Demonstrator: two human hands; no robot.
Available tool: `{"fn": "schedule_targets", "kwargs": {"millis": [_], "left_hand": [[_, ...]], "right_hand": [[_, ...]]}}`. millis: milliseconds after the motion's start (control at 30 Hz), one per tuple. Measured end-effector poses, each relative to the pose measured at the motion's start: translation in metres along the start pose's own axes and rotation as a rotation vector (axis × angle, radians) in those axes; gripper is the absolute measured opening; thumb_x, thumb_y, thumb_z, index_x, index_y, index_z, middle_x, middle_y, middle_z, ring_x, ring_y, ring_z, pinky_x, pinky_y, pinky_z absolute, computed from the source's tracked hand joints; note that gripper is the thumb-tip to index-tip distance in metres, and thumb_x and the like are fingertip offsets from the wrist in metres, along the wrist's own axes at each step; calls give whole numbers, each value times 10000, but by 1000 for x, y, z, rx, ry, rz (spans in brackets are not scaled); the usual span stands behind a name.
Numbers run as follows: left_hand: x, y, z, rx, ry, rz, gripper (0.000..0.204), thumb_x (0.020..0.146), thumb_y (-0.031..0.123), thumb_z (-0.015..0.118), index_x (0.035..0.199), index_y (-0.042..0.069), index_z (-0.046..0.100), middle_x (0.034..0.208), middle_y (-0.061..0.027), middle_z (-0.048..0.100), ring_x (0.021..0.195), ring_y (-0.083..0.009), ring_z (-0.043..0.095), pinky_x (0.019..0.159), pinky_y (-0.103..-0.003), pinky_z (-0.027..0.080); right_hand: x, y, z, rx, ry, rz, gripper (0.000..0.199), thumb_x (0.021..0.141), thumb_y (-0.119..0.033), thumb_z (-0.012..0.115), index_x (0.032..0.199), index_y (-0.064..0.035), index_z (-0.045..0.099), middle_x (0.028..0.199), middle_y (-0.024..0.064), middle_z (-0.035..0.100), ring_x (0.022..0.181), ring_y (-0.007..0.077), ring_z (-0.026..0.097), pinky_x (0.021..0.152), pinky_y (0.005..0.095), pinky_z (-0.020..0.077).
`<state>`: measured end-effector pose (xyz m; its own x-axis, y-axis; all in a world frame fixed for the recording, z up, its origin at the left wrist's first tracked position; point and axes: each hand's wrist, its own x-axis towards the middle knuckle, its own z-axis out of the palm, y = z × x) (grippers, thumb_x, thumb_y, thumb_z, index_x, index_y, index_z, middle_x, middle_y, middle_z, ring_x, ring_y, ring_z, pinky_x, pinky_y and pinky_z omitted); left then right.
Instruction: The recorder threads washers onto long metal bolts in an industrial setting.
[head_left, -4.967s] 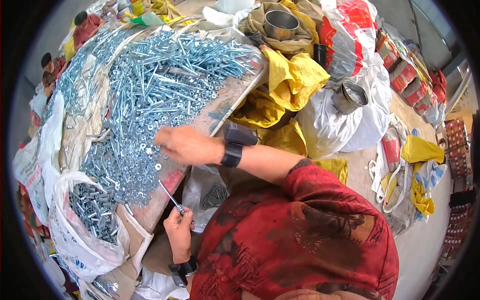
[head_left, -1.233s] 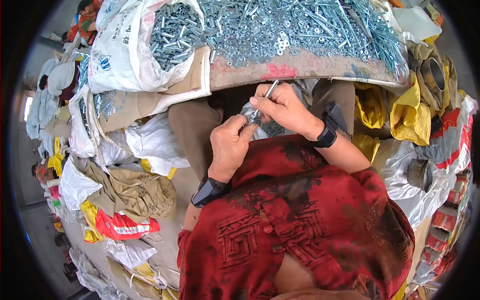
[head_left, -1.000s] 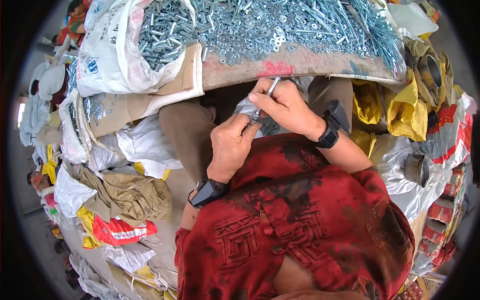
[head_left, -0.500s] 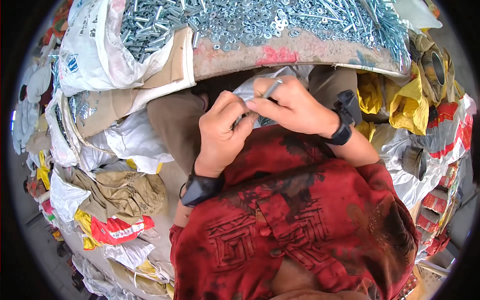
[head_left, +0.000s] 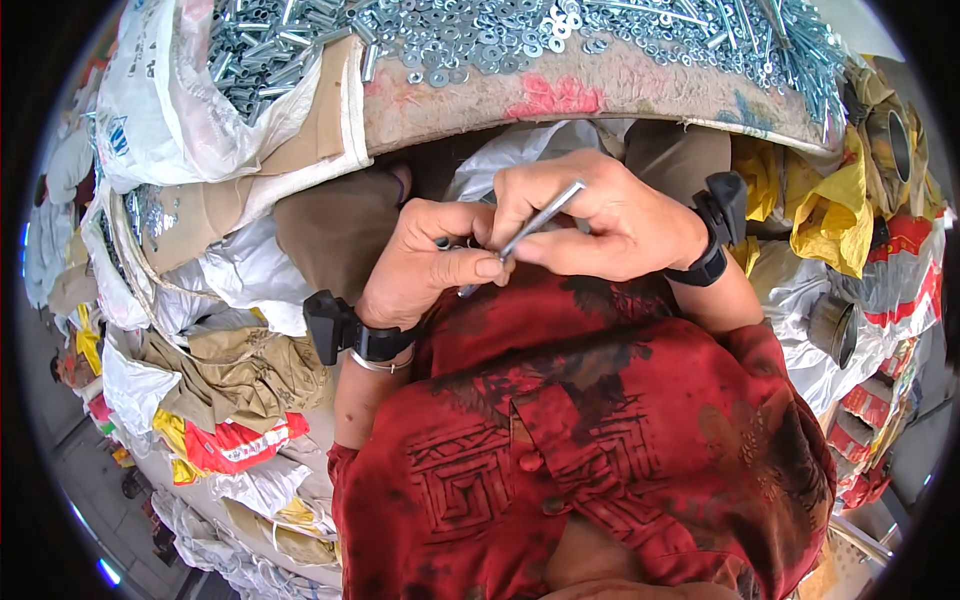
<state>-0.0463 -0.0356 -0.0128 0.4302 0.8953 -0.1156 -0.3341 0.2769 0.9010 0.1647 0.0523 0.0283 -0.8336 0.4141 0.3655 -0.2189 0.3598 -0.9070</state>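
My left hand [head_left: 425,265] and my right hand [head_left: 590,215] meet close to my chest, over my lap. Both pinch one long thin silvery bolt [head_left: 540,215] that slants up to the right. My left thumb and fingers close around its lower end, where a small part may sit, though I cannot make it out. My right fingers grip the shaft near its middle. Each wrist carries a black band with a small black block. Just beyond my hands a worn board [head_left: 620,95] bears a heap of silvery bolts, washers and nuts [head_left: 500,30].
A white plastic sack [head_left: 170,110] with more metal fasteners lies at the upper left. Bundles of yellow, white and red sacks [head_left: 230,440] crowd the floor to my left. Yellow bags [head_left: 835,205] and metal cans [head_left: 830,325] stand at the right. A white plastic bag [head_left: 500,165] lies under my hands.
Five seconds ago my right hand reached into the fastener heap while the left held the bolt. Since then both hands came together on the bolt near my chest, with only small finger shifts lately.
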Motion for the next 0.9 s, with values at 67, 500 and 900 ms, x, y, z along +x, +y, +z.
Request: {"fn": "schedule_targets", "kwargs": {"millis": [67,500,900], "left_hand": [[4,0,-1,12,-10,30,152,845,121,760,853,-9,682,793,-48,669,686,-80,555,599,-227,417],[-248,-52,-46,849,1115,-669,194,890,155,631,790,5,705,645,-33,627,573,-104,531,540,-300,406],[-387,-255,137,388,737,-1189,166,888,124,599,988,57,712,701,-65,648,605,-150,589,592,-340,477]], "right_hand": [[-3,8,-5,-149,-26,21,153,909,-127,642,812,-34,570,709,86,582,637,265,596,556,362,422],[-37,33,-38,-259,236,120,127,871,-73,655,799,1,581,692,85,510,569,207,487,536,329,385],[-17,40,-7,-354,58,315,115,891,-21,607,794,18,560,671,34,435,581,112,394,535,293,307]]}}
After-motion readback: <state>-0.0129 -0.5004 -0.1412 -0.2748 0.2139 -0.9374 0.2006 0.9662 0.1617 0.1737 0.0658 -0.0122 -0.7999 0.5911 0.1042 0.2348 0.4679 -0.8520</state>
